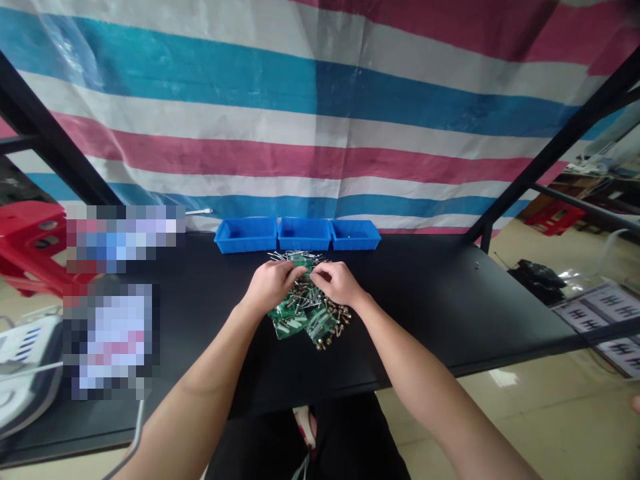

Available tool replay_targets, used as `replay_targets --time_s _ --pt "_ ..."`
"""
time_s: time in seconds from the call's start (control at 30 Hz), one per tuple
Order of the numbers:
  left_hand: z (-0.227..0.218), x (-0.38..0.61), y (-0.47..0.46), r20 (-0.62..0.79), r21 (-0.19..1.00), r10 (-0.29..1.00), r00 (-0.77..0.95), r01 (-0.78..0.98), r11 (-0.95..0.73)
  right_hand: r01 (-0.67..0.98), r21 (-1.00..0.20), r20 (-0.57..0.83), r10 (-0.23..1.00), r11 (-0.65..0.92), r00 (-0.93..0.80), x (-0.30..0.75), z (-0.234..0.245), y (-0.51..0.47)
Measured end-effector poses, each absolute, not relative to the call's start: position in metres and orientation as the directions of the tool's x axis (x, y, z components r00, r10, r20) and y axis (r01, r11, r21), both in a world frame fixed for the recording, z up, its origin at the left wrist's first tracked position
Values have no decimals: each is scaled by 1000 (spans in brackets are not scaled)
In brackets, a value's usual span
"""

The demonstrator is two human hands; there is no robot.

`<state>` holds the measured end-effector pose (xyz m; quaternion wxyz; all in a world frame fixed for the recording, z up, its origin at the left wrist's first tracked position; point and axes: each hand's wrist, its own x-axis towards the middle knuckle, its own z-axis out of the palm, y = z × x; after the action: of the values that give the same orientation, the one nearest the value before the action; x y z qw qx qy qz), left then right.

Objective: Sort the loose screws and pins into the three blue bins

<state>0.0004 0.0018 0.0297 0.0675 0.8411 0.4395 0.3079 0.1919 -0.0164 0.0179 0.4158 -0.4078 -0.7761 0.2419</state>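
Note:
My left hand (273, 283) and my right hand (339, 281) meet over a heap of loose screws (313, 293) on the black table. Fingers of both are pinched closed on a small green plastic bag (303, 265), one hand at each side of it. What lies inside that bag is hidden. Below my hands, at the near edge of the heap, rest two more green-tinted bags: one bag (290, 325) with pale pieces inside, and another bag (320, 322) to its right. Brass-coloured screws (341, 320) are scattered along the heap's right side.
Three blue bins, a left bin (246, 237), a middle bin (304, 235) and a right bin (356, 235), stand in a row behind the heap. A white appliance (30, 373) with a cable sits at the table's left. Black frame posts (555, 147) rise at both sides before a striped sheet (320, 120).

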Motion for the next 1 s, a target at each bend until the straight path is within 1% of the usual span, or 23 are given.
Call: replay_targets --time_s 0.13,0.23,0.33,0.43,0.5,0.63,1.0 --pt "32 0 1 462 436 811 358 704 -560 276 -866 356 902 416 -244 194 18 -13" --pt "35 -3 2 497 485 838 224 729 -483 89 -946 307 950 311 -64 200 15 -2" --pt "35 -8 7 520 522 851 76 760 -387 -137 -969 180 965 207 191 211 10 13" --pt "34 -12 12 517 543 856 -17 780 -312 -271 -949 48 926 158 373 226 6 25" --pt "33 -14 14 506 551 861 -47 786 -281 -299 -943 -2 896 146 444 235 3 31" --pt "32 -15 15 498 551 865 -59 792 -263 -306 -939 -18 863 159 505 248 -2 40" --pt "30 -16 17 462 563 885 -55 790 -244 -387 -905 -35 874 178 485 253 -4 44"
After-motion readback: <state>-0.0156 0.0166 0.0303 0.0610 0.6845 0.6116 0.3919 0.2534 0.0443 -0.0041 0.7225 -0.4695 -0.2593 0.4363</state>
